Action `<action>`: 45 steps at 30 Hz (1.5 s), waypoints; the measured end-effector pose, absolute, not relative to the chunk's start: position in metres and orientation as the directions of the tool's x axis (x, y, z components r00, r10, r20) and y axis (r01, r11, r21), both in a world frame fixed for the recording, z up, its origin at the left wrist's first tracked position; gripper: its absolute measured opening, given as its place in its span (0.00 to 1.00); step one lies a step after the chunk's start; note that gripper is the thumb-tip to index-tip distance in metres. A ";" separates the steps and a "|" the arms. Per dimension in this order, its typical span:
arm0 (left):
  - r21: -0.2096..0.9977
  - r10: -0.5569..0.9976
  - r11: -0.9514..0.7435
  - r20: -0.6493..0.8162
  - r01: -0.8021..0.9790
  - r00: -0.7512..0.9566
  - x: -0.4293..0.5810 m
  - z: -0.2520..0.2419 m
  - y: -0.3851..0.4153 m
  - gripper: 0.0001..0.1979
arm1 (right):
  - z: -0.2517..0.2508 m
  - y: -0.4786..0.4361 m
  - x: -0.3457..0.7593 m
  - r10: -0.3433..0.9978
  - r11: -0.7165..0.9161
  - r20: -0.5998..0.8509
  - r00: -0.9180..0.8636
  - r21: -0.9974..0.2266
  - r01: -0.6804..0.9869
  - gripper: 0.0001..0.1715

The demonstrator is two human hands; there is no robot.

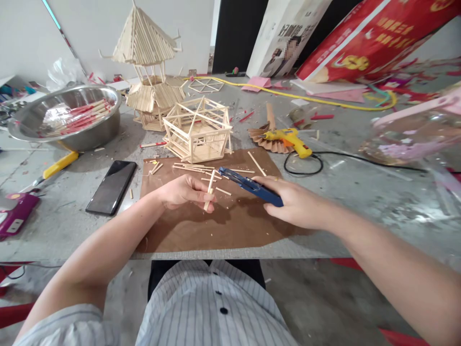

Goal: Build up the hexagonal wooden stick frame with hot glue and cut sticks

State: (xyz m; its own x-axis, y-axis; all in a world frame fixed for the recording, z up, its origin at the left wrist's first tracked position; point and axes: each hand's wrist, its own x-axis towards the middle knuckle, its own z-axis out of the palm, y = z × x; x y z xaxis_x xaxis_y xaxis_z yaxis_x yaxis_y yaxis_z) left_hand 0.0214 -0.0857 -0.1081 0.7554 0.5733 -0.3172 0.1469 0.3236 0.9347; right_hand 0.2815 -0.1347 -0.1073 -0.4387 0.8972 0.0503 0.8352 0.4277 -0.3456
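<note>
The left hand (187, 192) pinches a stick (211, 186) above the mat (180, 233) on the counter (65, 206); the right hand (291, 201) grips pliers (254, 186), their tip just beside the stick's upper end. A frame (206, 152) stands beyond.

The left hand (189, 192) pinched a wooden stick (211, 181) — the right hand (286, 199) held a blue tool (254, 186), tip near the stick's upper end.

see a phone (112, 187) lying flat at left, a red bag (378, 41) leaning by a box (275, 36), and pink paper (256, 83) nearby.
</note>
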 end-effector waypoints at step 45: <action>0.863 0.536 0.505 -0.344 0.035 0.771 0.030 -0.111 -0.090 0.14 | -0.108 -0.136 0.257 0.827 0.519 -0.003 -0.562 -0.380 0.765 0.25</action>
